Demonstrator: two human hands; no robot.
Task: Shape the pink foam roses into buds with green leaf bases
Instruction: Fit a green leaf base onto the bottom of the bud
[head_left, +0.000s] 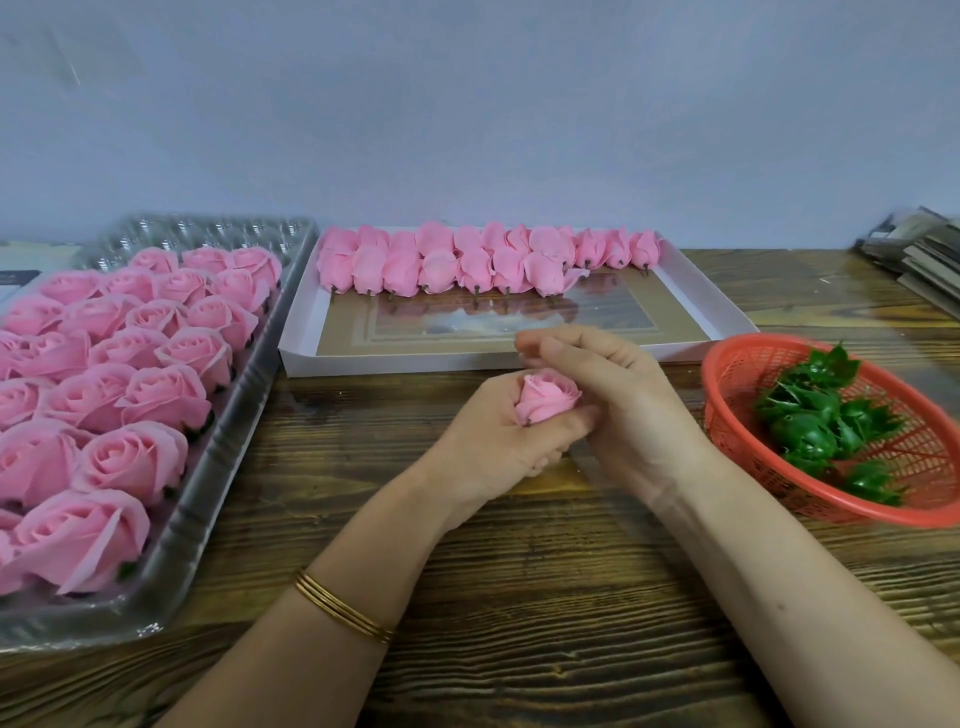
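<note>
Head view, progress: we judge the job under half done; two rows of closed buds laid up, many open roses waiting.
Plastic tray, 9 o'clock: open roses, near full.
White box, 12 o'clock: closed buds along its far edge.
Red basket, 3 o'clock: green leaf bases, loose.
Current rose, centre: in our left hand, fingers wrapped round it, its base hidden.
Right hand: fingers curled, against the rose; whether it pinches anything we cannot tell.
</note>
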